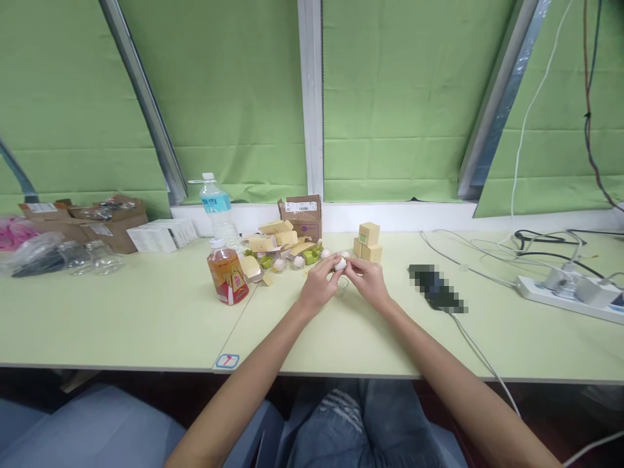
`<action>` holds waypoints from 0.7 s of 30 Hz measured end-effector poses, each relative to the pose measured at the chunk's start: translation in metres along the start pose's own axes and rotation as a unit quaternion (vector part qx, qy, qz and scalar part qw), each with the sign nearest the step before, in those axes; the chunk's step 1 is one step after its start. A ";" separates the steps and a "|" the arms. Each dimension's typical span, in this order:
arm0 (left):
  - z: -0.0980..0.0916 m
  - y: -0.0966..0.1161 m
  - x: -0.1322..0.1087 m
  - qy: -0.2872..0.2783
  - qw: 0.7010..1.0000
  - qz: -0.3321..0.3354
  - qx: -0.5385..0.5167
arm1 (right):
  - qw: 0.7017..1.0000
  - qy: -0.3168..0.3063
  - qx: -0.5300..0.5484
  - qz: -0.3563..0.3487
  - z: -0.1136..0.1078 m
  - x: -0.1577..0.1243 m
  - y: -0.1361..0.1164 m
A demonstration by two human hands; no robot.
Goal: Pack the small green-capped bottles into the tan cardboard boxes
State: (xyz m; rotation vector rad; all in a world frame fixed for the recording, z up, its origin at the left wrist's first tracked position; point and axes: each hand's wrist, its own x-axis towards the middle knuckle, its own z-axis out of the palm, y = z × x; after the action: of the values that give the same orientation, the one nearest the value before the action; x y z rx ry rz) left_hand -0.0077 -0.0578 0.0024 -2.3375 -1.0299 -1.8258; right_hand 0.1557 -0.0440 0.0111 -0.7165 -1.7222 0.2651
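Between my fingertips is a small white rounded object [340, 264], too small to name for certain. My left hand [319, 283] pinches it from the left, and my right hand [368, 279] grips its other side. Just below the fingers a small clear piece [342, 286] shows on the table. Beyond my left hand are several white round pieces [298, 262] and green holders [311, 257]. Small yellow boxes [285, 238], some opened, are heaped behind them. Past my right hand a few closed yellow boxes [369, 242] stand stacked.
A tea bottle [228, 273] and a tall water bottle [217, 211] stand to the left. Brown cartons [112, 227], white boxes [163, 234] and clear jars [100, 258] lie farther left. On the right are a blurred dark phone-like object [436, 288], cables and a power strip [570, 296].
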 end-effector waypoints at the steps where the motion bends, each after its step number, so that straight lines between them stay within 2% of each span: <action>1: 0.000 0.000 0.000 0.002 1.000 -0.006 -0.006 | 1.000 -0.001 0.003 0.002 -0.001 0.000 -0.001; 7: -0.006 0.003 0.004 -0.018 0.999 -0.038 -0.024 | 0.999 -0.025 0.020 0.003 -0.001 -0.001 0.005; 14: -0.015 0.001 0.005 -0.044 0.999 -0.019 -0.009 | 0.997 -0.031 0.062 0.025 -0.002 -0.002 -0.002; 17: -0.017 0.001 0.004 -0.058 0.998 -0.001 0.012 | 0.993 -0.043 0.101 0.051 -0.002 -0.003 -0.007; 21: -0.021 0.006 0.007 -0.076 0.996 0.014 0.040 | 0.969 -0.083 0.203 0.113 -0.001 -0.002 -0.006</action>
State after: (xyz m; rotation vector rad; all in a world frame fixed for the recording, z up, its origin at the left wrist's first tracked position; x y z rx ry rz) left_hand -0.0219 -0.0670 0.0173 -2.4617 -1.0578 -1.5863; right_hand 0.1545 -0.0502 0.0131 -0.5966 -1.6685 0.8321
